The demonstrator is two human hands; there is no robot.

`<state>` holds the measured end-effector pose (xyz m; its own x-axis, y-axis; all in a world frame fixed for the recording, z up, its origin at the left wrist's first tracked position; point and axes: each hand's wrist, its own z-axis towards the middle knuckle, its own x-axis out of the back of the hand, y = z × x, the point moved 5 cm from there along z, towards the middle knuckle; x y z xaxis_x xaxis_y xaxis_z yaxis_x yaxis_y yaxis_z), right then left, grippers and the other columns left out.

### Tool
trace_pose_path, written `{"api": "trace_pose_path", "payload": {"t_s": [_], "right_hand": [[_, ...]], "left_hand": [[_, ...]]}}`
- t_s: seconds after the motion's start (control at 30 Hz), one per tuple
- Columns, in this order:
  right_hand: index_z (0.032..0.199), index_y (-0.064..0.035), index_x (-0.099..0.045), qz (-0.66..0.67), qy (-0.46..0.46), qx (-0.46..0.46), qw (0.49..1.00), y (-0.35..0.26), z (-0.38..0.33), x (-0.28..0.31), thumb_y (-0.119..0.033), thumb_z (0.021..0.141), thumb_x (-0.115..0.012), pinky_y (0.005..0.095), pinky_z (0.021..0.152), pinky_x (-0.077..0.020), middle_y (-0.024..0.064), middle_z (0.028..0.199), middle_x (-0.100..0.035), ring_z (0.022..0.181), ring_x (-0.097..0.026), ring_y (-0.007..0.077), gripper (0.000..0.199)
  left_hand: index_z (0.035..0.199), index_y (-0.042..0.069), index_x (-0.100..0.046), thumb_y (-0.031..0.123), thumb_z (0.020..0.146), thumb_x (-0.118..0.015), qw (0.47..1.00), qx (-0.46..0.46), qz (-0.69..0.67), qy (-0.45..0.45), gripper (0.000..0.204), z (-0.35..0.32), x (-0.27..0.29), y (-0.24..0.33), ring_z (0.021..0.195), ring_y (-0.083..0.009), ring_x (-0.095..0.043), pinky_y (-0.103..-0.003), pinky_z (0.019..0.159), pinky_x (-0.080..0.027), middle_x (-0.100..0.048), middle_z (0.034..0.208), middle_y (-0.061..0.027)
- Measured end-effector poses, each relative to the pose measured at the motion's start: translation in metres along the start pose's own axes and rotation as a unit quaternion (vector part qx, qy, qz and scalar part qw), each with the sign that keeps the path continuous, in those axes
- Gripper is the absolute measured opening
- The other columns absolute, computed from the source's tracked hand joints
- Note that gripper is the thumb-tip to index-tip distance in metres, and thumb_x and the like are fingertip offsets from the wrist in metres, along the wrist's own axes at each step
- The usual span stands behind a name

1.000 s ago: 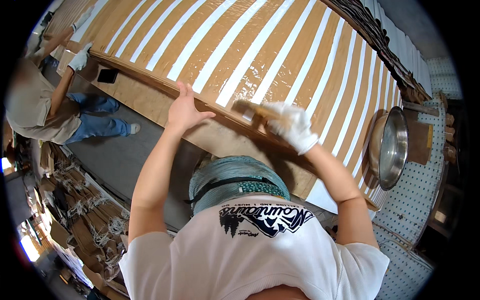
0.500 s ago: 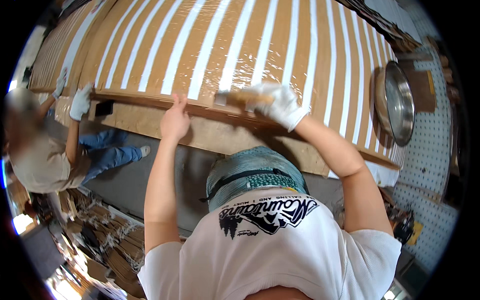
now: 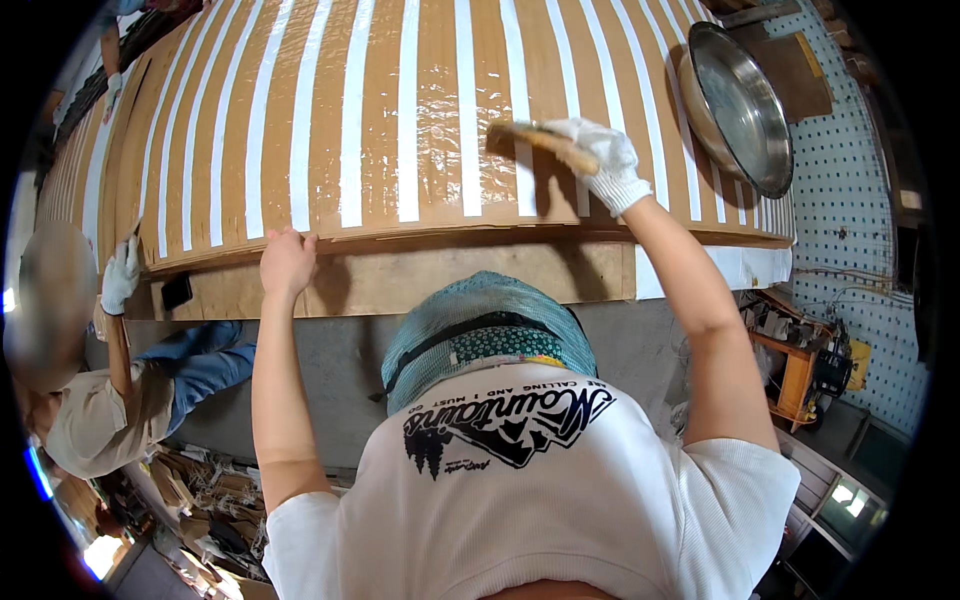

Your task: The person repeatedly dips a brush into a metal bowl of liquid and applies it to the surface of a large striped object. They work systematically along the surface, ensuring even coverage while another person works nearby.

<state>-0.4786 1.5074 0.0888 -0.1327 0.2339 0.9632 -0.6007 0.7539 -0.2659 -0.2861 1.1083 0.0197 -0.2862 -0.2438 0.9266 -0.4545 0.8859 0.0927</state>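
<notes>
In the centre of the frame, a person in a white printed shirt and a teal head covering is leaning over a long table (image 3: pixel 430 285) that is running across the upper half of the frame. The right hand (image 3: pixel 600 160), wearing a white glove, is clenching around the handle of a wooden brush (image 3: pixel 535 137) in the upper middle of the frame, and the brush head is pointing left and resting on the striped sheet (image 3: pixel 400 120). That sheet, brown cardboard with white strips running up the frame, is covering most of the table top. The bare left hand (image 3: pixel 286 262) is lying left of centre, fingers released and spread, pressing on the near edge of the sheet and gripping nothing. A round metal basin (image 3: pixel 735 105) is sitting in the upper right, just beside the sheet's right end. At the left edge of the frame another person is crouching, and their gloved hand (image 3: pixel 120 278) is touching the sheet's far left corner. A white pegboard (image 3: pixel 850 200) is filling the right side.
</notes>
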Motion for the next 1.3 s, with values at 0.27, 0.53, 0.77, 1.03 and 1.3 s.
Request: {"api": "trace_pose_path", "payload": {"t_s": [0.27,0.53,0.77,1.03,1.3], "right_hand": [[0.115,-0.0160,-0.067,0.023,-0.069,0.134,0.988,-0.020,-0.042,-0.006,-0.008,0.085,-0.063,0.0289,0.073,-0.0573,0.0075,0.111,-0.067,0.090,-0.069,0.0218,0.032],[0.108,0.0009,-0.066,0.080,-0.105,0.000,0.991,0.002,-0.025,0.015,-0.044,0.080,-0.071,0.0406,0.084,-0.0522,0.0186,0.109,-0.066,0.096,-0.066,0.0266,0.053],[0.117,-0.0030,-0.061,0.457,0.052,-0.280,0.843,0.016,0.106,0.020,-0.031,0.082,-0.074,0.0368,0.088,-0.0493,0.0144,0.106,-0.067,0.098,-0.064,0.0260,0.047],[0.102,-0.0116,-0.060,0.674,0.034,-0.278,0.684,-0.073,0.420,-0.059,-0.032,0.090,-0.065,0.0312,0.066,-0.0498,0.0027,0.097,-0.066,0.084,-0.064,0.0144,0.025],[0.107,0.0004,-0.065,0.315,0.069,-0.198,0.925,-0.257,0.596,-0.110,-0.040,0.082,-0.058,0.0412,0.088,-0.0506,0.0232,0.110,-0.066,0.103,-0.065,0.0350,0.048]], "left_hand": [[0.102,-0.013,-0.060,0.045,0.091,-0.056,0.998,0.040,-0.005,0.052,0.059,0.002,-0.012,-0.002,0.093,-0.0441,-0.065,-0.048,0.082,-0.053,-0.056,0.112,-0.0406],[0.130,-0.018,-0.042,0.052,0.085,-0.061,0.995,0.093,-0.038,0.024,0.086,-0.010,-0.004,0.006,0.093,-0.0412,-0.066,-0.043,0.080,-0.055,-0.038,0.136,-0.0414],[0.125,-0.003,-0.055,0.043,0.082,-0.066,0.980,0.034,-0.153,0.126,0.064,-0.010,-0.032,-0.030,0.085,-0.0372,-0.068,-0.043,0.069,-0.056,-0.047,0.135,-0.0307],[0.128,0.011,-0.056,0.032,0.075,-0.075,0.976,-0.005,-0.176,0.131,0.060,-0.020,-0.023,-0.041,0.098,-0.0353,-0.066,-0.041,0.073,-0.056,-0.054,0.132,-0.0227],[0.138,0.005,-0.047,0.032,0.083,-0.066,0.986,-0.002,-0.151,0.066,0.064,-0.015,-0.015,-0.025,0.079,-0.0324,-0.068,-0.037,0.059,-0.055,-0.049,0.138,-0.0224]]}}
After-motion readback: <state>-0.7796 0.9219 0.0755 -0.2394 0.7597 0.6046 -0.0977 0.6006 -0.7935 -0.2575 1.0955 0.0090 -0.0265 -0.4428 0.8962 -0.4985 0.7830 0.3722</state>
